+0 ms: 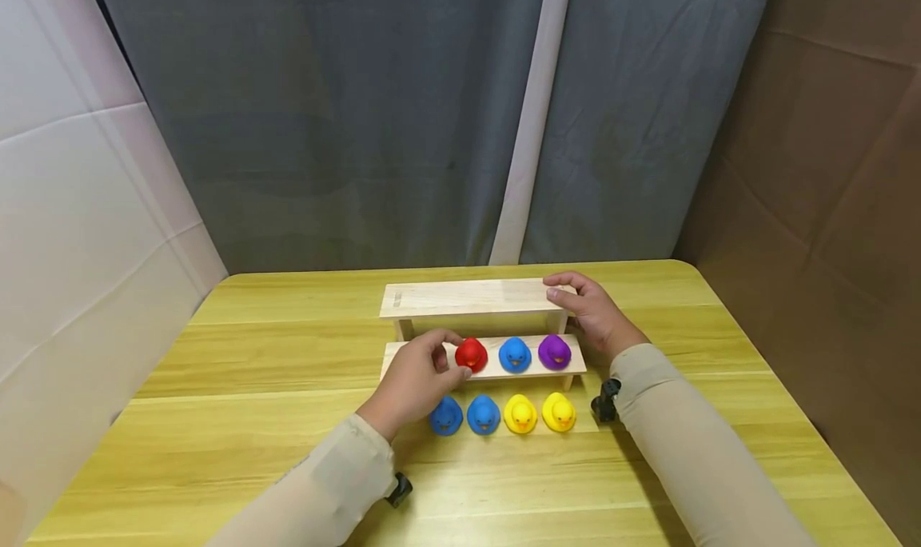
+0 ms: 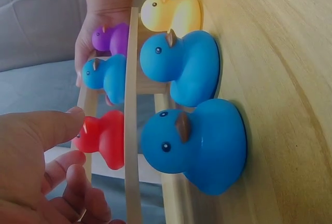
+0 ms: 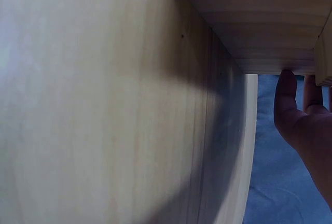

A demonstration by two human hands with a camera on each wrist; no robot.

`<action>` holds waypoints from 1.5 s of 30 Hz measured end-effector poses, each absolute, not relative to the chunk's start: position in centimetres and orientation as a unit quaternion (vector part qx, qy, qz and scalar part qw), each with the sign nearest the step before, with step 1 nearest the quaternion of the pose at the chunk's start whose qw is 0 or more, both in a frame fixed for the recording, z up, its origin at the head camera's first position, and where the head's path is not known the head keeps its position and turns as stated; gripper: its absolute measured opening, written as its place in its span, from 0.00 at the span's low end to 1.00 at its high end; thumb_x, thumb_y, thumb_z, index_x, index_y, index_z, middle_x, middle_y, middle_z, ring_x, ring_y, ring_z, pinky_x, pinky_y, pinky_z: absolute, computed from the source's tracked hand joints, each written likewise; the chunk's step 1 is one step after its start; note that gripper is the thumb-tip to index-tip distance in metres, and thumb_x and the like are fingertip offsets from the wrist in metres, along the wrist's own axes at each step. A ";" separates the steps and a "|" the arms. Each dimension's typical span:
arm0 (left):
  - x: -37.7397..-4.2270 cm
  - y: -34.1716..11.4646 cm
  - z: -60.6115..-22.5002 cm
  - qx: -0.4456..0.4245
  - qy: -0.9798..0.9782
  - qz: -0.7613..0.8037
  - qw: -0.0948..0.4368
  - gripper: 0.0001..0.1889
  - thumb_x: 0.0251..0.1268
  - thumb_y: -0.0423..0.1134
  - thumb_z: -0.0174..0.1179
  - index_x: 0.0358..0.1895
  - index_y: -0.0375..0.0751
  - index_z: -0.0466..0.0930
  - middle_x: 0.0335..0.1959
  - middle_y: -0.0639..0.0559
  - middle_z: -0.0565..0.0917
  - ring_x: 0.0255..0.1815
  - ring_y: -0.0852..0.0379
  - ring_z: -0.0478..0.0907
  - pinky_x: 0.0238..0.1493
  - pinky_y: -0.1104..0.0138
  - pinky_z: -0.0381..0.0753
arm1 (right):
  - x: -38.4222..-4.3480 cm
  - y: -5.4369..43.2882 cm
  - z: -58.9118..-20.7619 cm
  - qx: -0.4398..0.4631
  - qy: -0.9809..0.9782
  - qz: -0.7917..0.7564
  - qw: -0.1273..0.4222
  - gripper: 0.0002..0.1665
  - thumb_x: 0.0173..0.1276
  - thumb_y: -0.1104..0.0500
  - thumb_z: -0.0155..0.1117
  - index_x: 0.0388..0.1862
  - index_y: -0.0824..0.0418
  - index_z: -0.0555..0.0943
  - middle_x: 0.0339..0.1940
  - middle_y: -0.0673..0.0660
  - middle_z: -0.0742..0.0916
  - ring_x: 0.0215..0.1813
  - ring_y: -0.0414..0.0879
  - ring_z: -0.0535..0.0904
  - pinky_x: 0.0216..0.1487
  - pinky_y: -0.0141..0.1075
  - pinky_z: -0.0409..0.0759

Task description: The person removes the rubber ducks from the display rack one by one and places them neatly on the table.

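Small mark [image 1: 397, 299] on upper shelf [image 1: 475, 297], illegible. Lower centre: left hand [image 1: 416, 379] pinches red duck [image 1: 472, 357]. Right hand [image 1: 597, 311] touches shelf's right end; grip unclear.

The red duck [image 1: 471, 357], orange-beaked, sits upright near the middle of the lower board [image 1: 494, 366] of a pale wooden stand [image 1: 468, 297], its beak facing front. Stand: two-tiered, upright, plain grain; upper board level, set higher and behind.
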State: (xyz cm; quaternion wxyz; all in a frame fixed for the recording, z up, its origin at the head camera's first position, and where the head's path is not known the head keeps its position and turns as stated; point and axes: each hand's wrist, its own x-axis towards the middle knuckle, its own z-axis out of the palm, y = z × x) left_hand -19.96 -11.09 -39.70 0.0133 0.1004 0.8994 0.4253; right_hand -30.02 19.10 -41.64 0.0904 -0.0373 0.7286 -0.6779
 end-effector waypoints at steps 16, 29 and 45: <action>-20.3 -10.6 -39.9 0.104 0.902 0.419 0.016 0.18 0.64 0.40 0.76 0.54 0.47 0.83 0.28 0.51 0.76 0.27 0.53 0.71 0.34 0.62 0.72 | -30.0 19.2 -41.7 -0.032 0.730 -0.677 0.089 0.21 0.80 0.51 0.63 0.66 0.57 0.77 0.79 0.59 0.69 0.79 0.64 0.66 0.81 0.63 0.59; -20.6 -10.3 -39.6 0.103 0.907 0.408 0.025 0.20 0.65 0.40 0.75 0.58 0.49 0.84 0.27 0.50 0.76 0.26 0.53 0.71 0.33 0.62 0.73 | -30.0 19.2 -41.8 -0.037 0.731 -0.676 0.088 0.21 0.80 0.51 0.63 0.66 0.58 0.77 0.79 0.60 0.69 0.79 0.64 0.66 0.80 0.64 0.59; -20.8 -10.0 -39.7 0.107 0.910 0.400 0.021 0.15 0.64 0.40 0.76 0.52 0.51 0.85 0.29 0.51 0.77 0.30 0.53 0.73 0.37 0.62 0.75 | -30.0 19.2 -41.8 -0.040 0.729 -0.678 0.089 0.24 0.80 0.51 0.63 0.67 0.60 0.76 0.80 0.61 0.68 0.79 0.65 0.66 0.80 0.65 0.59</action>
